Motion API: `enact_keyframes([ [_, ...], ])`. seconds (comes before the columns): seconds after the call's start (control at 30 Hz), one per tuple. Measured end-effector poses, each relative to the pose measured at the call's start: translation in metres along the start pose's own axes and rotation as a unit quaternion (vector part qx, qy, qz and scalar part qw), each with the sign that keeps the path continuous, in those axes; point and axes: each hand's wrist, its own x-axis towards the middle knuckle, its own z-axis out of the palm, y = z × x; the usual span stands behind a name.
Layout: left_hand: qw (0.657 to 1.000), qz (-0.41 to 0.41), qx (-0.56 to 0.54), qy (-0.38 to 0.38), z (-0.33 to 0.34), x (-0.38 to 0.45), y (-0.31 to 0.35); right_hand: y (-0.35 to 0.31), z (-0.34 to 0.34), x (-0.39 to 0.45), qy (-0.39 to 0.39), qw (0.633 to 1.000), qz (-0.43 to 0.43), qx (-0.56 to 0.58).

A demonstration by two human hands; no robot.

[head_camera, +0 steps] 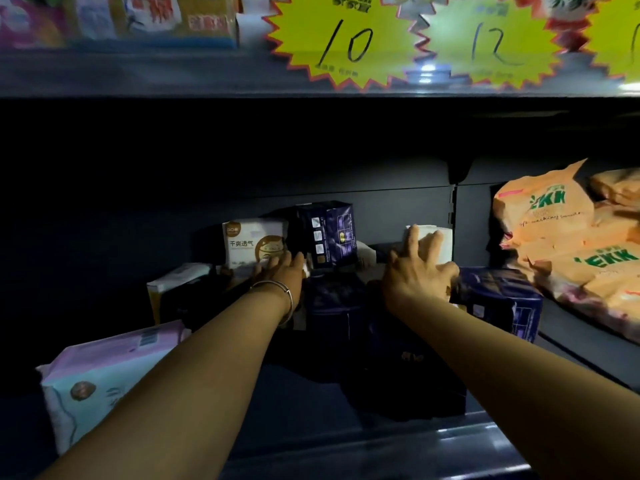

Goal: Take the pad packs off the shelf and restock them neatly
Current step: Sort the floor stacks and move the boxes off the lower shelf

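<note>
Both arms reach deep into the dim shelf [346, 441]. Left hand [280, 268] rests against the lower edge of an upright white pack [254, 244] at the back; whether its fingers are closed round the pack or merely touching it cannot be told. Right hand [415, 268] has fingers spread apart over a second white pack [433, 237] near the back right, apparently pressing on it rather than gripping. Other pad packs lie scattered: a dark blue pack [329, 230] standing between the hands, another dark blue pack [498, 303] lying just beside the right hand, a pink and blue pack [104, 368] tilted at front left. Orange bags [554, 230] occupy the next bay. Judgement: step in hand is drawing the rear packs forward. Best done by getting a full grip on each white pack before pulling and keeping the forearms clear of the front packs. Lighting poor; check the back corners by touch.
</note>
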Motion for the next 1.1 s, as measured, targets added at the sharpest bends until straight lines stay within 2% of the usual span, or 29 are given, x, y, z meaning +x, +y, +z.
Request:
enact_keyframes([
  [0.07, 0.999, -0.009, 0.034, 0.030, 0.002, 0.004, 0.000, 0.000, 0.002, 0.002, 0.021, 1.000, -0.015, 0.015],
  [0.17, 0.997, -0.012, 0.057, 0.055, 0.003, 0.008, -0.002, -0.003, 0.003, 0.005, 0.068, 0.996, 0.021, 0.044],
  [0.27, 0.993, -0.012, 0.089, 0.080, 0.001, 0.005, -0.003, -0.004, 0.007, 0.006, 0.073, 0.996, 0.038, 0.043],
  [0.37, 0.991, -0.034, 0.090, 0.092, 0.000, -0.003, -0.003, -0.005, 0.004, 0.001, 0.106, 0.994, 0.000, 0.037],
  [0.53, 0.989, -0.075, 0.014, 0.126, -0.016, -0.016, -0.005, -0.013, -0.016, -0.016, 0.143, 0.984, -0.101, 0.021],
  [0.77, 0.986, -0.094, -0.059, 0.124, -0.061, -0.062, -0.012, -0.009, -0.063, -0.058, 0.138, 0.975, -0.137, 0.107],
  [0.93, 0.973, -0.096, -0.107, 0.178, -0.089, -0.125, -0.010, 0.014, -0.087, -0.110, 0.146, 0.957, -0.148, 0.201],
  [1.1, 0.972, -0.029, -0.149, 0.182, -0.096, -0.198, -0.005, 0.038, -0.100, -0.183, 0.085, 0.952, -0.164, 0.242],
])
